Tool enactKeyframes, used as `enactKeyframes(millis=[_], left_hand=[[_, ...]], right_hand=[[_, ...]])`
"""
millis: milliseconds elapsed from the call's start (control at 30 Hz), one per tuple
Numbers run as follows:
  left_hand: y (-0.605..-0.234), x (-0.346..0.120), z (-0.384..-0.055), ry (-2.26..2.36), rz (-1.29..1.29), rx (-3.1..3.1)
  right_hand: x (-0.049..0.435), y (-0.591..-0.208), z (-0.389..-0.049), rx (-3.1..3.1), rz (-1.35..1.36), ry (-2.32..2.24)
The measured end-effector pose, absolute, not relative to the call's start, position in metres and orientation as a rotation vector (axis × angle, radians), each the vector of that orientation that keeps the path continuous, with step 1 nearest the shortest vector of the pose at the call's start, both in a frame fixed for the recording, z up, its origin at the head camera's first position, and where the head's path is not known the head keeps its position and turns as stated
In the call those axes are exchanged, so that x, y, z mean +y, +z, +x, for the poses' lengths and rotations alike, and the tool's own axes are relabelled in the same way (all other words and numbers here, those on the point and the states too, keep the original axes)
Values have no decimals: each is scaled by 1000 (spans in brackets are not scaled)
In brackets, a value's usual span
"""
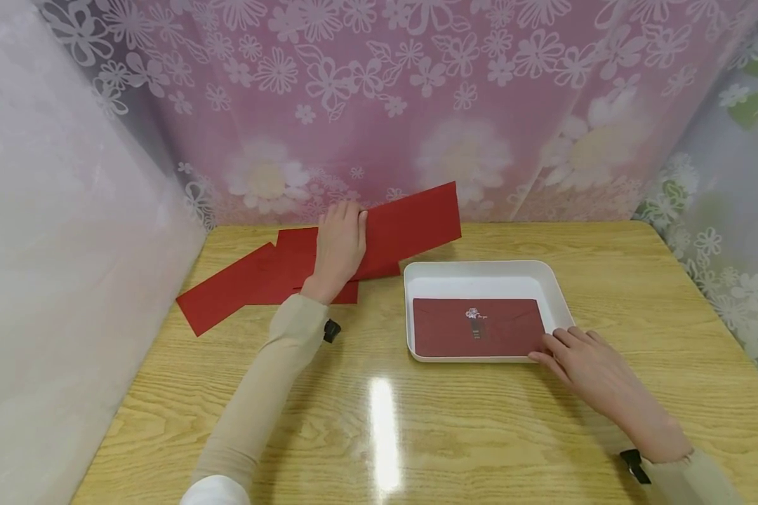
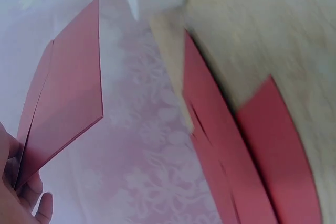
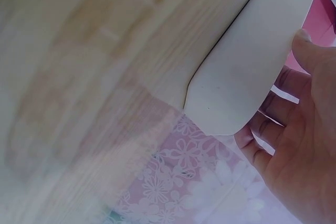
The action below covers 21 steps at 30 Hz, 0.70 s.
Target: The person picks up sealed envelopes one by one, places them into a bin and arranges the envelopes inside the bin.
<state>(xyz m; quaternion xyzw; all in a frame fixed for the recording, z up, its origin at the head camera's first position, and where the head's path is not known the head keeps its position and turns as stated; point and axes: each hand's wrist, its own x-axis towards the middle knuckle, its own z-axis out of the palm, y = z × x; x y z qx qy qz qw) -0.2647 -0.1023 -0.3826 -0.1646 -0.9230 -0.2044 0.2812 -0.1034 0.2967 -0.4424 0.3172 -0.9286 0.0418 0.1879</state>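
Note:
My left hand (image 1: pixel 341 242) grips a long red envelope (image 1: pixel 417 221) near its left end, tilted up over other red envelopes. In the left wrist view, the fingers and thumb pinch the held envelope (image 2: pixel 68 87) at its lower end. Several loose red envelopes (image 1: pixel 227 294) lie fanned and overlapping beneath, at the back left of the table. A white tray (image 1: pixel 474 271) stands to the right, with a darker red envelope (image 1: pixel 442 330) lying inside, flap up, with a white flower print. My right hand (image 1: pixel 590 368) holds the tray's front right corner, thumb at the rim (image 3: pixel 257 98).
The wooden table (image 1: pixel 480 435) has a pink flowered curtain (image 1: pixel 379 126) along its back edge. A pale sheet (image 1: pixel 69 245) hangs at the left, and another flowered one (image 1: pixel 733 210) hangs at the right. Dark straps sit at both wrists.

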Motion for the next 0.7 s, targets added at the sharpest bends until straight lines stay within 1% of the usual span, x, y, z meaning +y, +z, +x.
enactKeyframes(millis=[400,533,700], left_hand=[[-360,-63,-244,-681,-626,-2396],[-363,-49,-238,-744,-687,-2403],[-375,-34,-232,-798,-745,-2428]], right_hand=[[297,-441,-103,-2672,853,107],[297,-441,-103,-2684,845,105],[297,-441,-103,-2683,850,94]])
